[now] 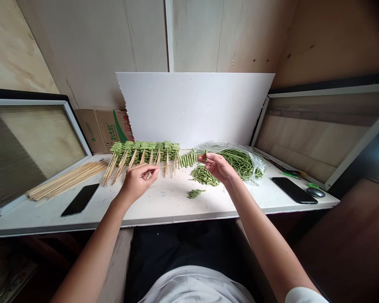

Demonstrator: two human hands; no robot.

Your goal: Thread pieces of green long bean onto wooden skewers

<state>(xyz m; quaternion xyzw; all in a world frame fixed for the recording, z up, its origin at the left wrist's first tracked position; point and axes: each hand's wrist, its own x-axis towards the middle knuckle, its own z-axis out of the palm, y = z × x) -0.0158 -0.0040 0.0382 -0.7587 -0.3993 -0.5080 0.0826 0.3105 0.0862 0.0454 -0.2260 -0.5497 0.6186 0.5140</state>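
- Left arm reaches in from lower left; left hand (138, 180) over the tabletop (173, 208), fingers curled in, pinching the bare end of a thin skewer (168, 167).
- Right arm reaches in from lower right; right hand (221, 168) level with the skewer's far end, thumb and fingers narrow around a green bean piece (205, 155).
- Skewer spans between the hands, roughly crosswise; threaded bean pieces (188, 159) sit on it, nearer the right hand.
- Cut-bean heap (205, 176) below the right hand; small bean pile (195, 193) nearer the front edge.
- Loaded skewers (145, 147) stacked beyond the left hand.
- Left fingertips partly hidden by the hand; can't tell whether the bean piece is on the skewer point.
- Clear bag (259, 168) of long beans (240, 162) partly covered by right hand.
- Carton (105, 128) partly behind white board (196, 109).
- Both upper arms cut off; under-table area too dark to read.
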